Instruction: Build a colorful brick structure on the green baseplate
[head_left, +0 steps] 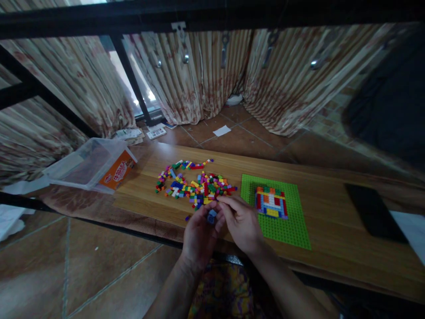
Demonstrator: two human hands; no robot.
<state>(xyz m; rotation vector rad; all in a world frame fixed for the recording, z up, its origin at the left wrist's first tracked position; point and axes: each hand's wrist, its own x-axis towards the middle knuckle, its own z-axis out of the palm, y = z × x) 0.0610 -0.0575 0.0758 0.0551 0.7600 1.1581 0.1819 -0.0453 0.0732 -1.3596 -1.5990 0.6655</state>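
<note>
My left hand [199,232] and my right hand [242,221] meet above the near edge of a low wooden board [325,208]. Between their fingertips sits a small bluish brick piece [211,216]; both hands pinch it. Just beyond the fingers lies a scattered pile of small coloured bricks [195,184]. To the right of my right hand lies a green baseplate [288,221] with a small red, blue, white and yellow brick build [271,202] on it.
A clear plastic tub with an orange label [94,164] lies tipped at the board's left end. A dark flat object [373,212] rests on the right of the board. Striped curtains [206,75] hang behind, over a tiled floor with papers.
</note>
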